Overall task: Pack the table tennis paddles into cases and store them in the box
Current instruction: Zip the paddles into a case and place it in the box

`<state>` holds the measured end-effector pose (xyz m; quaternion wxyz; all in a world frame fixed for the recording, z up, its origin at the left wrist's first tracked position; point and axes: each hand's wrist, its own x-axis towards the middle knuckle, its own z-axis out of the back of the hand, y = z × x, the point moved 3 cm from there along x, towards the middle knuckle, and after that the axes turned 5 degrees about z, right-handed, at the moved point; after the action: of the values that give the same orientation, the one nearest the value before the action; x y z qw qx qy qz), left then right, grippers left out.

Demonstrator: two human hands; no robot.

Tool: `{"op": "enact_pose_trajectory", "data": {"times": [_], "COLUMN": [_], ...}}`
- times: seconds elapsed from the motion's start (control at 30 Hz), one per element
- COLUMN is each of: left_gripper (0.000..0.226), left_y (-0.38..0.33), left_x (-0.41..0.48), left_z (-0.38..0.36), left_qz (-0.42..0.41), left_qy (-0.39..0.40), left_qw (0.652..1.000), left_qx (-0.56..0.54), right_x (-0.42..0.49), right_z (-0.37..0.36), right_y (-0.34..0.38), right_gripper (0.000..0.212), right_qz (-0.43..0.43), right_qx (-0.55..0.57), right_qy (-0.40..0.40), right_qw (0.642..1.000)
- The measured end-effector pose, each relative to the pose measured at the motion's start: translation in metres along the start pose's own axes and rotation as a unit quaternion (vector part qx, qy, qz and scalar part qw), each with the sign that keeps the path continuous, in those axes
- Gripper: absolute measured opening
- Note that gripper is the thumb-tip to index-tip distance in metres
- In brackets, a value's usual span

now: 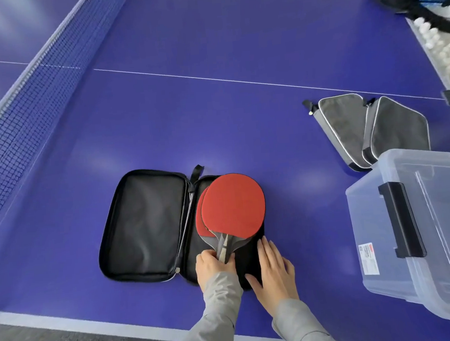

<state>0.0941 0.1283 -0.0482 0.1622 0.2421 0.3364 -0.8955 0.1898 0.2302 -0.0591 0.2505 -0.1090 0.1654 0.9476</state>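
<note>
On my feed the net (25, 105) runs along the far left of the blue table (213, 104). Near the front edge a black case (144, 225) lies unzipped and spread flat, its left half bare. Over its right half I see two red paddles (233, 204) stacked one on the other, blades pointing away and handles toward the near edge. The upper one sits slightly right of the lower.

The left hand (214, 265) has its fingers curled round the paddle handles, gripping them. Just to its right, the right hand (273, 271) lies flat with straight fingers, pressing on the near right part of the case and holding nothing.

Farther right and farther back, two grey cases (347, 128) lie overlapping. A clear plastic box (439, 234) with a black latch (401, 219) stands at the near right, just in front of them. White balls (435, 46) line the far right edge.
</note>
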Motion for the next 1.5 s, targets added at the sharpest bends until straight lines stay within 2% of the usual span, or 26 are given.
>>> {"op": "enact_pose_trajectory", "data": {"times": [0.17,0.3,0.53,0.6,0.67,0.73,0.8,0.87,0.93,1.0,1.07,1.17,1.27,1.37,1.5], "left_gripper": [0.043,0.047,0.063,0.058,0.047,0.039,0.032,0.024,0.018,0.014,0.017,0.034,0.05,0.047,0.043], "left_y": [-0.001,-0.001,0.004,0.009,0.016,0.026,0.03,0.028,0.018,0.001,-0.019,-0.045,-0.058,-0.059,-0.057], "left_x": [0.005,0.006,0.0,0.006,0.025,0.05,0.071,0.085,0.091,0.092,0.089,0.084,0.084,0.084,0.081], "left_z": [-0.006,-0.006,0.009,0.031,0.062,0.096,0.12,0.133,0.133,0.123,0.107,0.08,0.061,0.055,0.057], "left_qz": [0.012,0.005,-0.029,-0.058,-0.086,-0.076,-0.064,-0.07,-0.076,-0.084,-0.09,-0.097,-0.103,-0.148,-0.18], "left_qy": [-0.007,-0.008,0.038,0.014,-0.048,-0.094,-0.096,-0.082,-0.056,-0.004,0.065,0.138,0.172,0.187,0.19], "left_qw": [1.0,0.999,0.999,0.998,0.995,0.992,0.992,0.991,0.99,0.986,0.978,0.971,0.967,0.966,0.96], "left_qx": [-0.003,0.051,0.01,-0.027,-0.034,-0.035,-0.058,-0.073,-0.102,-0.146,-0.177,-0.17,-0.159,-0.102,-0.097], "right_x": [0.0,-0.001,-0.001,-0.002,-0.002,-0.003,-0.002,0.004,0.017,0.036,0.058,0.085,0.098,0.098,0.095], "right_z": [-0.004,-0.003,-0.003,-0.003,-0.002,-0.001,0.005,0.017,0.029,0.039,0.049,0.056,0.058,0.058,0.059], "right_y": [-0.002,-0.002,-0.006,-0.007,-0.008,-0.007,-0.004,-0.002,-0.001,0.002,0.004,0.007,0.01,0.011,0.012], "right_gripper": [0.078,0.077,0.076,0.075,0.075,0.073,0.069,0.061,0.054,0.05,0.051,0.057,0.062,0.061,0.059], "right_qz": [0.006,0.003,0.004,0.008,0.01,0.015,0.01,-0.036,-0.092,-0.128,-0.157,-0.189,-0.194,-0.192,-0.184], "right_qx": [-0.009,-0.008,-0.018,-0.016,-0.005,0.009,0.067,0.186,0.292,0.363,0.397,0.403,0.368,0.355,0.373], "right_qy": [0.017,0.021,0.024,0.024,0.029,0.034,0.007,-0.072,-0.141,-0.155,-0.145,-0.102,-0.063,-0.071,-0.094], "right_qw": [1.0,1.0,1.0,1.0,1.0,0.999,0.998,0.979,0.942,0.91,0.892,0.89,0.907,0.912,0.905]}}
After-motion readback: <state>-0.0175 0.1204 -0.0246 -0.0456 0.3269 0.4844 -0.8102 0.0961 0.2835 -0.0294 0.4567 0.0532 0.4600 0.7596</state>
